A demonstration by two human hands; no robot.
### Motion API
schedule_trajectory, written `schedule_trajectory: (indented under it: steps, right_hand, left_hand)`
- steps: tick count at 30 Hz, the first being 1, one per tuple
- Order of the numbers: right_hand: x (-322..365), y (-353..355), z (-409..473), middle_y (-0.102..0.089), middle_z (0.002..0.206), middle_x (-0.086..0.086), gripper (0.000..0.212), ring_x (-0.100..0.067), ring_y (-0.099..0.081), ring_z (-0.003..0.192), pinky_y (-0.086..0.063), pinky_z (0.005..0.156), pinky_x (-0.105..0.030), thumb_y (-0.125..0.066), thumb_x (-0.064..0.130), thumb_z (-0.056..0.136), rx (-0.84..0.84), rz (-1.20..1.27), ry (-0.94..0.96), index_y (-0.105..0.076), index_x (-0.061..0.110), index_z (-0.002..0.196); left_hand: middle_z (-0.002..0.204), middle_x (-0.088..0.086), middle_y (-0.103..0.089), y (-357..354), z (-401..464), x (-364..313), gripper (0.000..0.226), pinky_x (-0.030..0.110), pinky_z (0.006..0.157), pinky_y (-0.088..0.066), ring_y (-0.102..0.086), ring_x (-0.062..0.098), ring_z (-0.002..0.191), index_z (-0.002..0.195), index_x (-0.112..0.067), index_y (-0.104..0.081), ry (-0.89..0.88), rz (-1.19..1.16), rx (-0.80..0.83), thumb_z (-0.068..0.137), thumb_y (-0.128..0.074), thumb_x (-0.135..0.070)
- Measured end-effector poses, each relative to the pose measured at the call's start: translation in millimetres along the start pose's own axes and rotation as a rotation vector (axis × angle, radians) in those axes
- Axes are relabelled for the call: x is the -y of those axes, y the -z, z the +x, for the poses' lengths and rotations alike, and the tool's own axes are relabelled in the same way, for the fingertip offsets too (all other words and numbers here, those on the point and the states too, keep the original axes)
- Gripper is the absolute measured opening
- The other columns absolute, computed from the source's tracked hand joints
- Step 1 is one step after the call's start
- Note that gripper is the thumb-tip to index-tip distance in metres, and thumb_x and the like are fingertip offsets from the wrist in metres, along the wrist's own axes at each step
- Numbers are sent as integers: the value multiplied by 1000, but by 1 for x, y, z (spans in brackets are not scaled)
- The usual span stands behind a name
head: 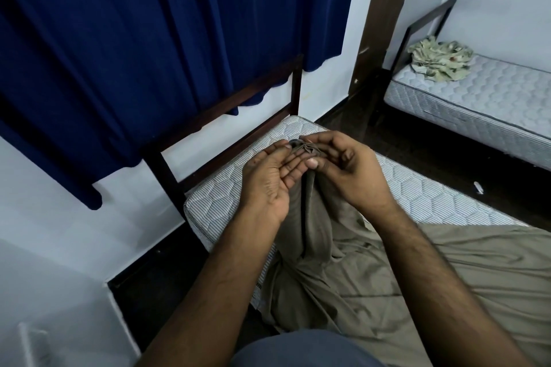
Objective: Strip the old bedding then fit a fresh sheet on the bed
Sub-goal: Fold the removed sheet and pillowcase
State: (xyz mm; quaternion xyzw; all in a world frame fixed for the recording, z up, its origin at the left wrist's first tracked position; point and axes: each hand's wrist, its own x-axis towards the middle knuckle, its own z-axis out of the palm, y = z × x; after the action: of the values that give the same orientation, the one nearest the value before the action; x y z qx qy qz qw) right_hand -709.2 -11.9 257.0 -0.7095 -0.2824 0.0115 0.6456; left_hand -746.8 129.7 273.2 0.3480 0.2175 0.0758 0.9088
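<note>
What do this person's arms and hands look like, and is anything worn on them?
Both forearms are bare as far as the picture shows, with no sleeves in view and some hair along them. The left hand and the right hand have no gloves, and no rings, watch or wristband can be seen. The fingernails look short. At the bottom edge is grey-blue clothing.

Bedroom, likely shared or dorm-style: two single beds with bare quilted mattresses (483,92) on dark wooden frames (220,116), navy curtains (149,39) over a white wall, dark floor (417,158), crumpled patterned bedding (441,59) on the far bed, olive sheet (387,277) on the near one.
</note>
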Motion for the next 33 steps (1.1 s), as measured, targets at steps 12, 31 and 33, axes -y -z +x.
schedule_trajectory:
  steps: [12,31,33]
  right_hand:
    - [8,4,31,-73,77,2,11,-8,-66,72,-52,69,-19,-62,0,95,-296,150,-9,-69,7,95]
    - [151,92,237,-63,111,-3,34,-17,-60,107,-48,100,-32,-41,33,108,-541,-171,104,-57,8,123]
    - [165,100,247,-60,109,0,27,-14,-56,104,-46,95,-28,-39,27,108,-613,-182,111,-57,9,118]
  left_hand:
    - [66,1,-71,0,-10,7,28,29,58,-53,-65,10,56,81,-12,-65,-442,1059,296,90,-76,-35]
    - [100,-1,-72,-109,-4,-15,14,32,86,-58,-68,8,92,104,-23,-61,-814,1139,604,92,-55,-26]
    - [84,7,-70,-108,1,-22,26,45,75,-58,-68,23,78,91,-13,-62,-792,1232,529,81,-49,-34]
